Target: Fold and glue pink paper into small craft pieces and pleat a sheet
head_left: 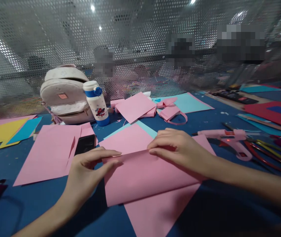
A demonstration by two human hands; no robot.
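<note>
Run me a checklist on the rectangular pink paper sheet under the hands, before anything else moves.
1. Left hand at the rectangular pink paper sheet's far edge: ok.
2. Right hand on that edge: ok, thumb and forefinger together there.
3. Sheet flush with the pink paper beneath: not ok, paper juts out on the near side.
4. Pink plastic glue gun well away from the right hand: not ok, its tip lies close.
5. Glue gun cool: cannot tell; a red light shows.
6. White-and-blue cylindrical bottle upright: ok.
</note>
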